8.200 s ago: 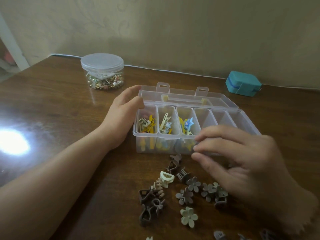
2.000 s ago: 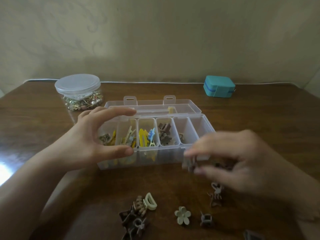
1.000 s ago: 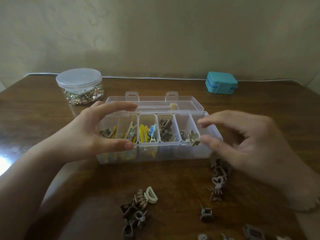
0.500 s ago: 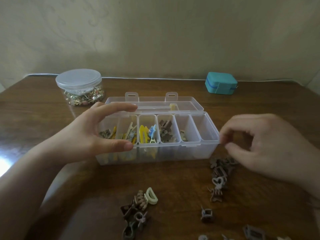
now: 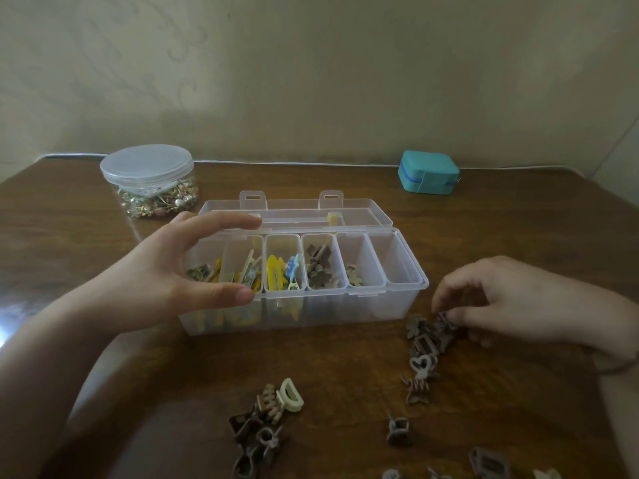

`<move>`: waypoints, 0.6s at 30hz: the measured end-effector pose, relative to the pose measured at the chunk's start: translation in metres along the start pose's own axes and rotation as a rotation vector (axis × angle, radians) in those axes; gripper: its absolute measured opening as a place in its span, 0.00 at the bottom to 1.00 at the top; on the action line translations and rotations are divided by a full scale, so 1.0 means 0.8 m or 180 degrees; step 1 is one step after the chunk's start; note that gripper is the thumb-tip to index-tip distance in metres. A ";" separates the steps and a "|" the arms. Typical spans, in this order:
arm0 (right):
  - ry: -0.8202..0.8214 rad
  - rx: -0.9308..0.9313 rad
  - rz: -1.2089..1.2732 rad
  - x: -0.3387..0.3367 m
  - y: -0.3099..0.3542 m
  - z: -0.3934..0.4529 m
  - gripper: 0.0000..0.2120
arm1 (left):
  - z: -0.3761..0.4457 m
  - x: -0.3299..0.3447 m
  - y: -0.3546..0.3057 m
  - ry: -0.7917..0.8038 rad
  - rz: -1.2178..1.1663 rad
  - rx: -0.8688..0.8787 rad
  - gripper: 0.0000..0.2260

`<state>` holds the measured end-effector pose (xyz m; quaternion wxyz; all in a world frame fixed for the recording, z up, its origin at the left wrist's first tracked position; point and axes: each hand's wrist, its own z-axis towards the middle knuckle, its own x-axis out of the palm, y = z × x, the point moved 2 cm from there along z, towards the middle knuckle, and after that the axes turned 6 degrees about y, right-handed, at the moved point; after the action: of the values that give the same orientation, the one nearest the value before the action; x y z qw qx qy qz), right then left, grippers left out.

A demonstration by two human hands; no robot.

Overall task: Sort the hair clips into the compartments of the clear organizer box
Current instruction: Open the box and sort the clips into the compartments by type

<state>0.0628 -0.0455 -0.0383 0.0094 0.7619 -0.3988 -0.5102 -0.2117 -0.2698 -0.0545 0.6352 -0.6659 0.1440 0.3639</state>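
The clear organizer box point(image 5: 397, 307) stands open mid-table, lid tipped back. Its left compartments hold yellow and blue clips, the fourth holds brown clips point(image 5: 320, 267), the fifth one pale flower clip point(image 5: 353, 275), and the rightmost is bare. My left hand point(image 5: 179, 274) spans the box's left end, thumb on the front wall and fingers over the back rim. My right hand point(image 5: 511, 299) rests on the table right of the box, fingertips pinching a small brown clip point(image 5: 444, 319) at the top of a cluster of brown clips point(image 5: 423, 354).
A second pile of brown and cream clips point(image 5: 266, 423) lies near the front edge, with loose clips point(image 5: 399, 432) scattered at the front right. A lidded clear jar of beads point(image 5: 152, 181) stands back left, a teal case point(image 5: 428, 176) back right.
My right hand dropped a pale flower clip into the fifth compartment, then moved right and down to the brown cluster beside the box. My left hand kept its hold on the box.
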 end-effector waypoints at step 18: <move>-0.2545 -0.1503 0.0607 0.028 0.056 0.014 0.05 | 0.004 0.014 -0.006 -0.0085 0.0157 0.0360 0.35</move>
<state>0.0302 -0.0853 -0.0418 0.0749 0.4428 -0.3124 -0.8371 -0.2018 -0.2629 -0.0579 0.6645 -0.6203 0.1723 0.3796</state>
